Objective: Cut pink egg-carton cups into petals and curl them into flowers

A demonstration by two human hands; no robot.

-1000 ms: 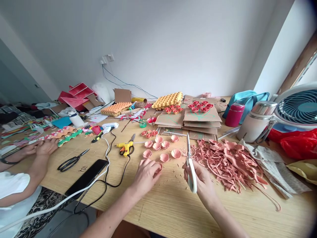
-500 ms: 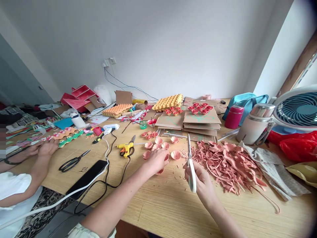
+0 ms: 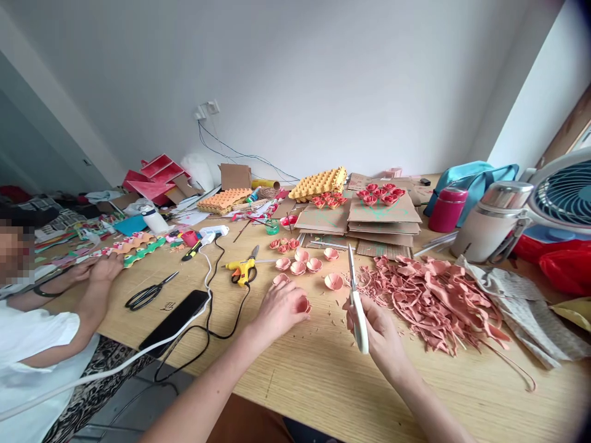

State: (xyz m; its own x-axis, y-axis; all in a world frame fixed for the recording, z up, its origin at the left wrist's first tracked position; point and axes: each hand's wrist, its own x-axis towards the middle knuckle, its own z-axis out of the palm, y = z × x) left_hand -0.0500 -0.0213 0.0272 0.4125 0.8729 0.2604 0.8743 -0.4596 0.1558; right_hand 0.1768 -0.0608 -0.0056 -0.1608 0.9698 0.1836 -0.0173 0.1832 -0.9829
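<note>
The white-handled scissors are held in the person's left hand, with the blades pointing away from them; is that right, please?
Not quite: the head view shows the white-handled scissors in the right hand, blades pointing away; the left hand holds a pink cup.

On the bench (image 3: 323, 381) a yellow glue gun (image 3: 244, 271) lies on its side. At eight o'clock from it are black scissors (image 3: 148, 295) and a black phone (image 3: 175, 320). At one o'clock a yellow egg tray (image 3: 318, 183) stands behind a cardboard stack (image 3: 388, 212). Toward three o'clock come a red bottle (image 3: 447, 209), a steel flask (image 3: 492, 221) and a fan (image 3: 561, 194). A person in white (image 3: 28, 344) sits at nine o'clock.
</note>
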